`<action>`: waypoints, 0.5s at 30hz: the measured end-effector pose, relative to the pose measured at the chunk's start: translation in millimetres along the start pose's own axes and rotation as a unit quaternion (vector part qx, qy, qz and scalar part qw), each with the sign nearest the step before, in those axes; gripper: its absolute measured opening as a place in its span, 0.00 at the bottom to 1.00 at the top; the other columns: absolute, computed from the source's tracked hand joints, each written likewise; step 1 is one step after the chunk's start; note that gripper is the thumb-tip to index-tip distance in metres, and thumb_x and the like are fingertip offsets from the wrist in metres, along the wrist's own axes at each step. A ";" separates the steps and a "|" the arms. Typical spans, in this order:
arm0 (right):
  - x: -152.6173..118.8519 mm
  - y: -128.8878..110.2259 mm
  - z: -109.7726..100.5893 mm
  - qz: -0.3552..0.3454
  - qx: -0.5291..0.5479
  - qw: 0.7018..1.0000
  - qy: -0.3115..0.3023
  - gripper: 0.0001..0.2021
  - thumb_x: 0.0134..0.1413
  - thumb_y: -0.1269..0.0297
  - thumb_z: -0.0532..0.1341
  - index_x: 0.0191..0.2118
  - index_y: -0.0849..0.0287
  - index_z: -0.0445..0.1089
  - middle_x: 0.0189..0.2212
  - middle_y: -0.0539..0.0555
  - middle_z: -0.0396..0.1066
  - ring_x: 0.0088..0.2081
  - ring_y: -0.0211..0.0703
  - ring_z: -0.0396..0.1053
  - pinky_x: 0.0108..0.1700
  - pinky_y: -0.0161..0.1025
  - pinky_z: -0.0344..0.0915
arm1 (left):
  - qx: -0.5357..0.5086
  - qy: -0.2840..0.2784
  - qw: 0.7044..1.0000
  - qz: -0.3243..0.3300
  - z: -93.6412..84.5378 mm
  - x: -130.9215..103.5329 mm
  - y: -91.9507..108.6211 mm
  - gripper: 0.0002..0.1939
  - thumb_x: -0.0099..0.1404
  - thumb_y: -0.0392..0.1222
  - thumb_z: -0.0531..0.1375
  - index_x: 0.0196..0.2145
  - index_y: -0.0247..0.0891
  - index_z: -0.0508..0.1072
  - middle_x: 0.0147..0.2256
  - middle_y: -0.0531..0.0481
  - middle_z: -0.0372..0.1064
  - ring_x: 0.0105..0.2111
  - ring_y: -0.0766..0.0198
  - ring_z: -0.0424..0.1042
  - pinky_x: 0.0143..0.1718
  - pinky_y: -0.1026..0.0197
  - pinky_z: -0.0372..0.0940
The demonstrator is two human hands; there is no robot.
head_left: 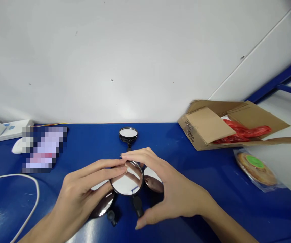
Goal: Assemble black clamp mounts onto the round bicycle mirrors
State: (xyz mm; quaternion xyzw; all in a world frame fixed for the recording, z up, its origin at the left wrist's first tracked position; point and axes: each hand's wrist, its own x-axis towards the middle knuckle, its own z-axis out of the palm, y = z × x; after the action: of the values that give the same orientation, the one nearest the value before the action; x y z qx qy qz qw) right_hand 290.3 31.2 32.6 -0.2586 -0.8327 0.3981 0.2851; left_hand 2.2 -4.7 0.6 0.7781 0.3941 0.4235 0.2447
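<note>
A round, black-rimmed mirror with a black stem is grasped at the near centre by the fingers of the left hand and right hand. On the open brown cardboard box, far right, dark print is too small to be read.

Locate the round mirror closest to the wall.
In the head view, the round mirror is just left of centre on the blue table, beyond the left hand and right hand, near the white wall.

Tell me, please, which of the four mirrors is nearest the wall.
It is the far mirror, beyond the left hand and right hand; the other three mirrors cluster at the hands, each partly covered.
</note>
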 end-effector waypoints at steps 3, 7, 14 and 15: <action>-0.4 0.4 1.5 0.001 0.009 1.000 -0.010 0.59 0.46 0.57 0.88 0.79 0.41 0.60 0.70 0.57 0.73 0.69 0.58 0.72 0.74 0.57 0.67 | 0.000 -0.029 1.000 0.007 -0.5 -2.2 -2.1 0.21 0.83 0.36 0.66 0.64 0.61 0.84 0.63 0.56 0.85 0.59 0.56 0.87 0.64 0.55 0.82; -0.2 -2.7 1.8 -0.001 0.023 1.000 -0.014 0.57 0.47 0.58 0.88 0.79 0.42 0.61 0.68 0.56 0.74 0.65 0.55 0.73 0.70 0.54 0.71 | -0.004 -0.041 0.999 0.004 -0.8 -3.8 -3.0 0.24 0.83 0.34 0.65 0.65 0.63 0.83 0.63 0.58 0.85 0.60 0.57 0.87 0.64 0.55 0.82; 0.4 -8.8 -10.7 0.046 0.002 0.998 -0.040 0.55 0.41 0.64 0.88 0.75 0.41 0.66 0.60 0.54 0.74 0.59 0.56 0.73 0.64 0.55 0.76 | 0.007 -0.027 1.000 -0.011 5.3 -0.4 5.6 0.22 0.82 0.39 0.66 0.66 0.62 0.82 0.64 0.56 0.84 0.59 0.52 0.88 0.61 0.55 0.84; -0.6 -8.9 -15.7 0.056 -0.012 0.997 -0.044 0.55 0.42 0.64 0.87 0.74 0.41 0.66 0.60 0.54 0.74 0.59 0.56 0.72 0.64 0.56 0.76 | 0.016 -0.017 1.000 -0.021 5.8 0.1 7.0 0.22 0.82 0.40 0.67 0.67 0.63 0.82 0.65 0.56 0.83 0.60 0.52 0.87 0.57 0.56 0.86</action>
State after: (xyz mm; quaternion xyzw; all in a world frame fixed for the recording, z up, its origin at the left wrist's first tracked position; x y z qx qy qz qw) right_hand 299.6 34.0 47.8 -0.2908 -0.8334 0.4141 0.2222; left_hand 10.1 -8.8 2.6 0.7808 0.4128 0.3984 0.2474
